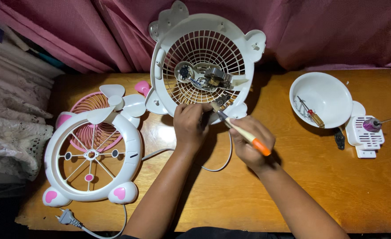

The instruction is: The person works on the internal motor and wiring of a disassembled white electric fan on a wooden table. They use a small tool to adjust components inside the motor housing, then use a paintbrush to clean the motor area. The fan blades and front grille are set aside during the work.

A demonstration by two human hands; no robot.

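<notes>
Low in the middle of the frame, my right hand (250, 144) is closed round a screwdriver (244, 133), its tip angled up-left at the bottom rim of the white fan housing (204, 62). My left hand (188, 126) curls onto that same rim, steadying it. To do this well, I judge the tip should sit square in the screw and the housing stay braced against the tabletop (301, 186). Further up, the motor (204, 77) sits in the grille. My fingers hide the screw itself; the bowl (324, 90) holds small parts I cannot make out.

Glossy white plastic fan housing (204, 66) above the hands. Beneath them, smooth varnished wooden table (293, 186). Beyond, matt pink cloth curtain (315, 31).
</notes>
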